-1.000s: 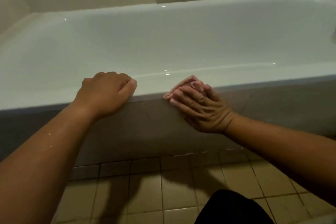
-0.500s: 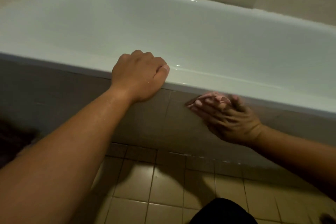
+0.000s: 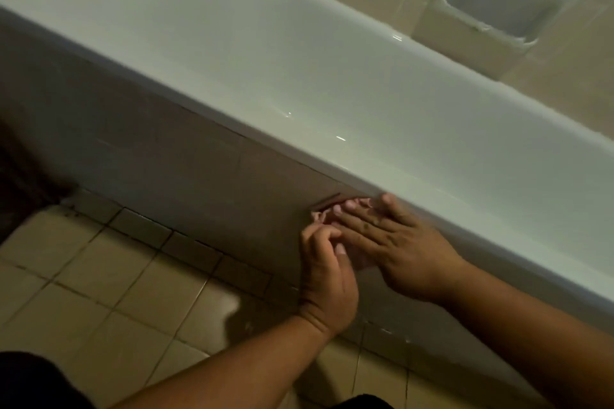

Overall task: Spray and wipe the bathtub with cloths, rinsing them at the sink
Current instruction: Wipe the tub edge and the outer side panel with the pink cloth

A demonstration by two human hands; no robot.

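We see the white bathtub (image 3: 332,76) running aslant across the view, its glossy rim falling from upper left to lower right, with a tiled wall behind it that carries a recessed soap dish (image 3: 505,0). Below the rim stands the tub's tiled front panel (image 3: 166,156), dim and brownish, and under that the beige tiled floor (image 3: 99,292) with dark grout lines. Both our forearms reach in from the bottom edge. Our right hand (image 3: 395,242) lies flat against the panel just under the rim, its fingers spread fairly wide and pressing a pink cloth (image 3: 324,214) to the tiles; the cloth shows only as a crumpled edge past the fingertips. Our left hand (image 3: 327,279) sits just beside and below the right, touching it, with its fingers curled narrow and pinched together at the cloth's lower edge; we cannot tell whether they actually grip the fabric.
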